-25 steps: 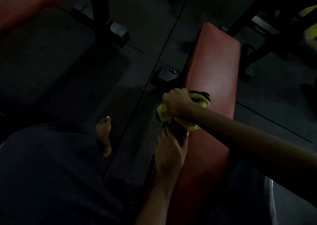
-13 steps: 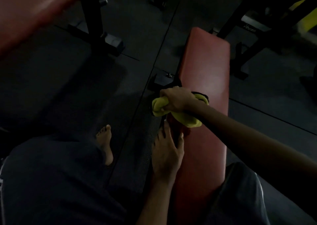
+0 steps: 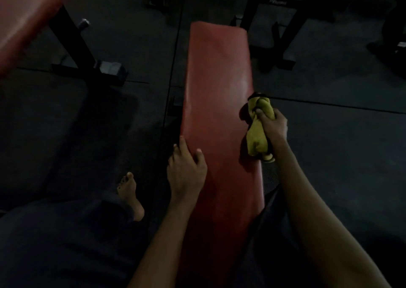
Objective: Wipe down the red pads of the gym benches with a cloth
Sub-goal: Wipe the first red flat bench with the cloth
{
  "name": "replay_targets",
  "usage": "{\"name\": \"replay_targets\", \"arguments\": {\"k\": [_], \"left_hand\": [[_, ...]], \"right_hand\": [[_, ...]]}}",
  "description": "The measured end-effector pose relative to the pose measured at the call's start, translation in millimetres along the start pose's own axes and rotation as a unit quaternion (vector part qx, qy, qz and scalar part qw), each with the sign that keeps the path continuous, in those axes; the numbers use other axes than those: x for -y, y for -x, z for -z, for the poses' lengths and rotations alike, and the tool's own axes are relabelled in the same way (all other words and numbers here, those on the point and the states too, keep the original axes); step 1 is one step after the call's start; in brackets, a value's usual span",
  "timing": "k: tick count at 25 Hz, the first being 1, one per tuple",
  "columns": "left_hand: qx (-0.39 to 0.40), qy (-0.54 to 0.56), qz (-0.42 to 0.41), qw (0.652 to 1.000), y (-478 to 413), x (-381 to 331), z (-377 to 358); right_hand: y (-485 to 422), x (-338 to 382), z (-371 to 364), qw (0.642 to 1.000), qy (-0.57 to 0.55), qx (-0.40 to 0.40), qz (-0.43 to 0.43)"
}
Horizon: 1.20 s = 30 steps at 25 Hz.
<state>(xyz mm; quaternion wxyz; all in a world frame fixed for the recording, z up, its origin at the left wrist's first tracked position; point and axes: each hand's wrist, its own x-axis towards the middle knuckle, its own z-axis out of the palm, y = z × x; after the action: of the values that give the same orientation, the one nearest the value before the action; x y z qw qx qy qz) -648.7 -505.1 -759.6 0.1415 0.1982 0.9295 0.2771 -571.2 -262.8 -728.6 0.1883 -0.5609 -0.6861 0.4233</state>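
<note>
The right arm reaches in from 5 o'clock, and the right hand (image 3: 273, 126) is curled tight round a bunched yellow cloth (image 3: 258, 138), pressing it against the long edge of the red pad (image 3: 217, 79) at the pad's 3 o'clock side. The left arm comes up from 6 o'clock; the left hand (image 3: 186, 173) lies loose on the opposite edge, at about 8 o'clock, with its fingers nearly straight along the rim and its thumb on the top face. The two hands are well apart, with the pad's width between them. The cloth is crumpled into a lump, one dark-trimmed corner poking out toward 12 o'clock. The pad is long, narrow and smooth, with a dull sheen. A bare foot (image 3: 129, 191) stands on the dark floor (image 3: 329, 156) at 8 o'clock. A second red pad (image 3: 24, 17) shows at 10 o'clock.
</note>
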Motion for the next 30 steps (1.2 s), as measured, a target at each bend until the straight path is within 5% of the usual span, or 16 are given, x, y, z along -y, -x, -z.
{"name": "replay_targets", "arguments": {"k": [4,13,18,23,30], "left_hand": [[-0.037,-0.059,0.007,0.998,-7,-16,-14],[-0.08,-0.096,0.025,0.992,-9,-19,-26],[-0.077,-0.084,0.02,0.993,-11,-15,-24],[-0.076,-0.079,0.018,0.994,-10,-14,-24],[-0.057,-0.069,0.02,0.996,-9,-17,-17]], "right_hand": [[14,-26,10,0.992,-0.086,0.078,-0.049],[-8,-27,10,0.985,-0.097,0.1,-0.105],[50,-47,20,0.991,-0.041,0.116,-0.056],[17,-29,4,0.995,-0.024,0.062,-0.073],[45,-28,13,0.991,0.031,0.094,-0.093]]}}
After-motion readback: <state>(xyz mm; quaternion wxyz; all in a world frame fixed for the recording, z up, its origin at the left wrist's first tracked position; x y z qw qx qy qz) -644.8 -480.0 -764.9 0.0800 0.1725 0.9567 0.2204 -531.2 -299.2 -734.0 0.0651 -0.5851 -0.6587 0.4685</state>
